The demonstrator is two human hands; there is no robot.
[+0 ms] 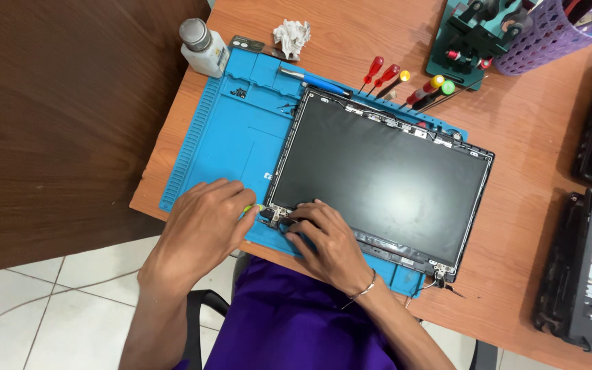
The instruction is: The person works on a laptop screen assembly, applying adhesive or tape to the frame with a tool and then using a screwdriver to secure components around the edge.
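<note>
**A:** Where's the laptop screen panel (381,181) lying?

**B:** Face up on the blue repair mat (231,140), turned at a slant, its lower left corner near the front edge of the counter (522,123). The bare metal hinge (273,216) sits at that corner, and both hands meet there.

**A:** What are they doing?

**B:** The left hand (203,229) is curled in a narrow grip around a small tool with a yellow-green handle (255,207), its end aimed at the hinge. The right hand (327,243) rests flat over the panel's bottom edge, fingers pressing beside the hinge and holding nothing, probably to stop the panel sliding.

**A:** And around it?

**B:** Red-handled screwdrivers (381,74) lie along the mat's far edge, within reach. A white bottle (203,48) stands at the counter's far left corner, a crumpled tissue (292,35) beside it.

**A:** Anything unclear?

**B:** The tool's tip is hidden behind the fingers. The dark laptop shells (587,274) at the right edge are cut off by the frame.
</note>
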